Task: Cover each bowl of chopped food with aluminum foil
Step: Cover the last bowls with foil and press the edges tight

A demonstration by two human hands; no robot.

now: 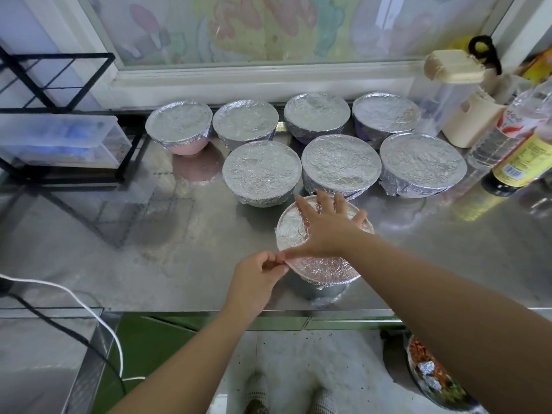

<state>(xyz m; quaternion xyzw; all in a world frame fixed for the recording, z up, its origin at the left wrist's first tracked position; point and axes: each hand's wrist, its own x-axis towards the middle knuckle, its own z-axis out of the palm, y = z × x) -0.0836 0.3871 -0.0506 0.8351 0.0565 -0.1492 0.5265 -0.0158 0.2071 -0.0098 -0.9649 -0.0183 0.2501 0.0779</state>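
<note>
A foil-covered bowl (321, 271) stands near the front edge of the steel counter (179, 258). My right hand (327, 227) lies flat on its foil top with the fingers spread. My left hand (258, 279) pinches the foil at the bowl's left rim. Behind it stand several more foil-covered bowls in two rows, such as the middle one (262, 170) and a pink one at the far left (179, 125).
A black wire rack (56, 82) with a clear plastic box (59, 141) stands at the left. Bottles (519, 144) and a clear container with a beige lid (445, 85) crowd the right. White and black cables (89, 315) run at the lower left. A bin (430, 372) sits on the floor.
</note>
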